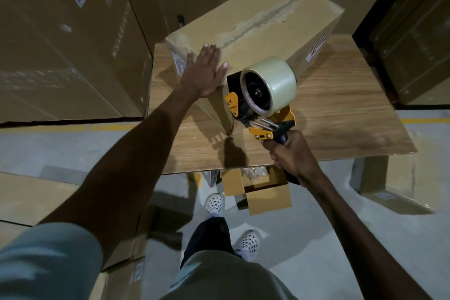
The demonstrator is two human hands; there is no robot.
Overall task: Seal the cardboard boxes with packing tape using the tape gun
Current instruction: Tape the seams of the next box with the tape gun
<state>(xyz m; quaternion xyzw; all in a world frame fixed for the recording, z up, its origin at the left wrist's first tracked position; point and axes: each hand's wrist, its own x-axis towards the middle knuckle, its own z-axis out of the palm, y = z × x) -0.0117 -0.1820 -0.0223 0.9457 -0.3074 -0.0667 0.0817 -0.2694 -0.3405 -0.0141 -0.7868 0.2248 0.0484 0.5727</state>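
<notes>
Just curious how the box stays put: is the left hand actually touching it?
Touching. The head view shows the left hand lying flat, fingers straight, on the top of the cardboard box near its close corner.

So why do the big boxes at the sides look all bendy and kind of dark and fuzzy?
In the head view, the wide-angle lens bows the stacked cartons at the edges; the light is dim, so corners go dark; the tape gun casts a shadow on the wooden table; the left hand on the cardboard box looks sharp, while the sleeve at the bottom is smeared.
</notes>
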